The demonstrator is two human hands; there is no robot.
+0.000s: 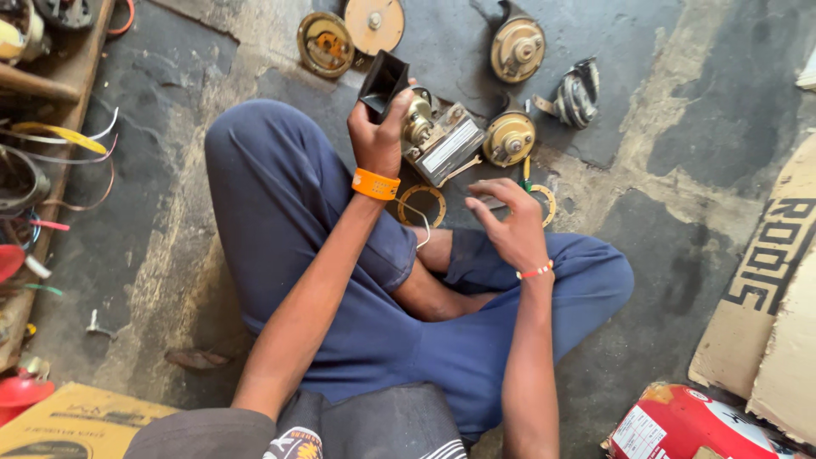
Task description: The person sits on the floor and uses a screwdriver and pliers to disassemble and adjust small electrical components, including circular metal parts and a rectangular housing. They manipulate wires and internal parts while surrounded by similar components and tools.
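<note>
I sit cross-legged on the floor in blue trousers. My left hand [380,127], with an orange wristband, is raised and grips a horn assembly [408,106]: a black flared trumpet mouth on top, a brass-coloured round body and a grey rectangular block with a white label hanging to the right. My right hand [508,221], with a red and white bracelet, hovers low over the floor beside my knee, fingers half curled over a small flat piece I cannot make out. A thin ring gasket [422,206] lies on the floor between both hands. A green-handled tool [527,174] peeks out by my right fingers.
Several round brass-coloured horn discs [518,49] lie on the dark concrete floor ahead, with a striped coil part [578,93] to their right. Wires and clutter sit on a wooden ledge [51,161] at left. Cardboard [765,289] lies at right, a red can [680,425] at bottom right, a box [68,421] at bottom left.
</note>
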